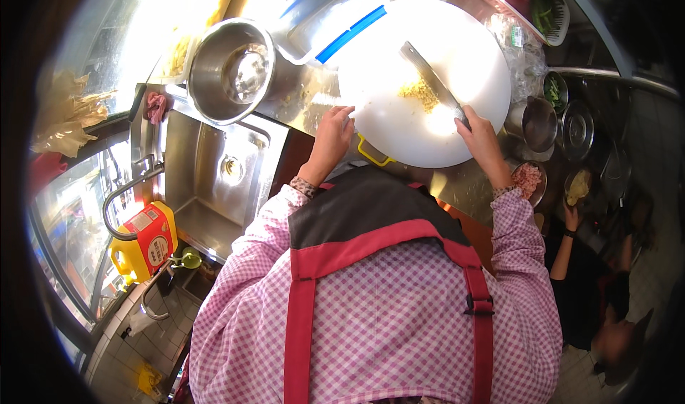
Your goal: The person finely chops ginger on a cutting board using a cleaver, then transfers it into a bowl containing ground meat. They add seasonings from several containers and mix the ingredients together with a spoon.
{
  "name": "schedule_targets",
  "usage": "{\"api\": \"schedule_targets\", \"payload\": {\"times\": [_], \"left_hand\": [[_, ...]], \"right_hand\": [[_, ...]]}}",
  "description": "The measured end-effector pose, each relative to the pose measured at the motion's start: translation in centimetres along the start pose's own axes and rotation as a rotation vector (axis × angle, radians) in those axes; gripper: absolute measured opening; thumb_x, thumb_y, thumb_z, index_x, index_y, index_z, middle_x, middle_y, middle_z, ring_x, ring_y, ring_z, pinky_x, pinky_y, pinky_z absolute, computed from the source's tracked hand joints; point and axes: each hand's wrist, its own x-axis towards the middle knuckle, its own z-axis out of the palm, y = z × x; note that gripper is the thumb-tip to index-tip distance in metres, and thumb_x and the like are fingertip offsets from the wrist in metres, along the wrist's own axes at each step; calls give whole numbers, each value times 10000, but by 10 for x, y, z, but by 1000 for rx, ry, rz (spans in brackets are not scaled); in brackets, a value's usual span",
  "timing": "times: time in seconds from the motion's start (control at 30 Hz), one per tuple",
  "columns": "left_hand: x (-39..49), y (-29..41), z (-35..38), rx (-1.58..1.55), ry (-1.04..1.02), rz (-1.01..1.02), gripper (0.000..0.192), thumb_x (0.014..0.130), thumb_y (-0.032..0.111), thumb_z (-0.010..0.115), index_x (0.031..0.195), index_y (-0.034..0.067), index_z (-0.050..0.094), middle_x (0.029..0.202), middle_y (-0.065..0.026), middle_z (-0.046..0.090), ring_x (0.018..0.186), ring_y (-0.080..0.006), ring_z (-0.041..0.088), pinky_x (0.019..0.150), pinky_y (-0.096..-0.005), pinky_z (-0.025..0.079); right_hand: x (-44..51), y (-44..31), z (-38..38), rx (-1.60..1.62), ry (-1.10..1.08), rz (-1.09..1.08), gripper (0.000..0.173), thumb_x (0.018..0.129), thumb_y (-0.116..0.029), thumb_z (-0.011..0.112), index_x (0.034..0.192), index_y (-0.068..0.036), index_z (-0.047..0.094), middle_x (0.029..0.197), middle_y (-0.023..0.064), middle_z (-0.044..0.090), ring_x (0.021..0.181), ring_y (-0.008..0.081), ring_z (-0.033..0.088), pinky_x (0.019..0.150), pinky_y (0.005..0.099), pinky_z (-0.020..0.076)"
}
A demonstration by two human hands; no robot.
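My right hand (480, 136) is closed round the handle of a cleaver (434, 79), whose blade stands nearly edge-on over a round white cutting board (385, 120). Beside the blade, on its left, lies a small heap of finely chopped yellowish food (420, 94). My left hand (336, 128) is at the board's left edge, its fingers partly curled; whether it touches the board or holds anything cannot be made out. Just below that hand, a yellow handle (374, 151) shows at the board's near edge. Glare hides part of the board.
At left are a steel bowl (198, 72) and a sink (208, 190). A clear plastic container (305, 27) stands behind. On the right are a bowl of chopped pink meat (527, 180), several metal containers, and another person's hand (571, 215) at a bowl of pale food (579, 187).
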Motion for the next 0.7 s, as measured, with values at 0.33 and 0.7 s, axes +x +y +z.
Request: {"api": "schedule_targets", "payload": {"times": [0.33,0.7], "left_hand": [[12,0,1,-13,-34,43,246,815,45,518,1037,-51,565,1043,-210,555,974,-352,521,845,-375,421],[16,-3,-2,5,-54,69,242,811,40,514,1027,-58,565,1027,-215,559,949,-357,536,829,-379,430]], "right_hand": [[-15,-19,22,92,87,89,221,841,-144,542,950,30,460,688,229,530,662,397,539,554,400,400],[-15,-30,32,37,81,112,187,839,-153,539,871,-2,434,713,215,555,686,398,542,571,439,401]]}}
